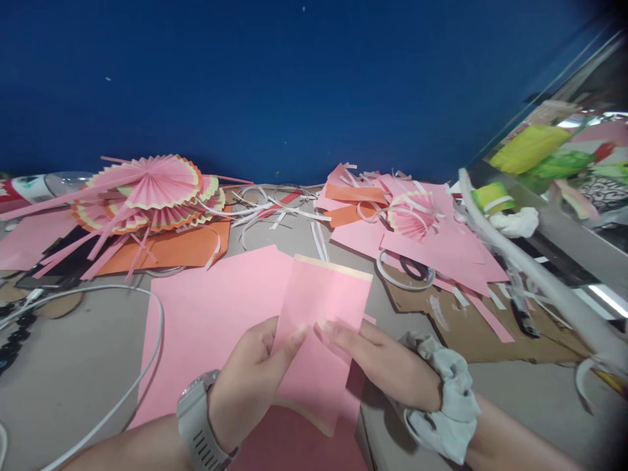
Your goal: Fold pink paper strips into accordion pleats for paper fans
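A pink paper rectangle (330, 294) with pale yellow strips along its top and bottom edges is held up between both hands. My left hand (260, 373) grips its left side, thumb on the front face and fingers behind. From the right, my right hand (387, 360) pinches it the same way, its thumb close to the left thumb. Below the held piece, larger pink paper sheets (206, 314) lie flat on the grey table. A grey watch (200, 418) is on the left wrist and a pale scrunchie (449, 399) on the right.
Pleated pink paper fans (159, 183) lie at the back left on orange paper (169, 248). Cut paper strips (275, 208) litter the back. Pink offcuts (436, 258) and a tape roll (387, 278) rest near cardboard (471, 337). A white cable (159, 327) curves at left; a blue wall (294, 85) stands behind.
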The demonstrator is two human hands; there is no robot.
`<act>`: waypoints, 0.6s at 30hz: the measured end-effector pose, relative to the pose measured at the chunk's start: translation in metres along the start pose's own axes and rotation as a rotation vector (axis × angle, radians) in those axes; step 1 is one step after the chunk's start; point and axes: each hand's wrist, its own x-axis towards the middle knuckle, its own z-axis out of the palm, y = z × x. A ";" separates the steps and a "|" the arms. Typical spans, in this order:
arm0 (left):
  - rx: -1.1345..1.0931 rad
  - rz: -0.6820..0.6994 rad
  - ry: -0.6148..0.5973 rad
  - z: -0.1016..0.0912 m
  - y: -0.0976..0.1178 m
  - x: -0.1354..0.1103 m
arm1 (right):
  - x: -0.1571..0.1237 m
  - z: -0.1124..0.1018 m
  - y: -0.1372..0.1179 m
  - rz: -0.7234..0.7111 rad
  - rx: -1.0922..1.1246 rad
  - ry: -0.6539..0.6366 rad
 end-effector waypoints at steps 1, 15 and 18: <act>-0.018 -0.015 -0.007 0.000 -0.001 0.001 | 0.000 0.002 0.000 0.005 -0.017 0.041; 0.371 0.146 0.148 0.006 0.000 -0.002 | 0.005 0.020 0.000 0.033 -0.467 0.247; 0.318 0.150 0.187 0.008 -0.001 -0.001 | 0.005 0.020 0.000 0.061 -0.396 0.283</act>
